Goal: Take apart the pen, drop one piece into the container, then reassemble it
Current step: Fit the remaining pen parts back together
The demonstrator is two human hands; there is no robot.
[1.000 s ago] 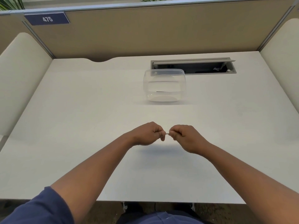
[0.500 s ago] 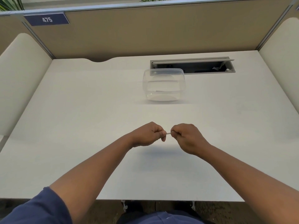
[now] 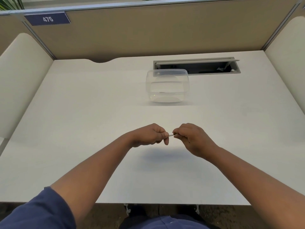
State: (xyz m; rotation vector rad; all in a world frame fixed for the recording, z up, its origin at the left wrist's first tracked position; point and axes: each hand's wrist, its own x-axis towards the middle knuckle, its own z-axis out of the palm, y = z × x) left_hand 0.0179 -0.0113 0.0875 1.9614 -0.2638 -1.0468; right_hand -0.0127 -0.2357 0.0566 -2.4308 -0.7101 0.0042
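A white worktop [image 3: 82,129] is sitting inside tan cubicle partitions. A clear, lidless plastic container [image 3: 167,85] is standing towards the back, well apart from the hands. Above the near middle, the left hand [image 3: 149,135] and the right hand [image 3: 191,138] are each curling closed around one end of a thin white pen [image 3: 171,135], only a short stretch showing between them
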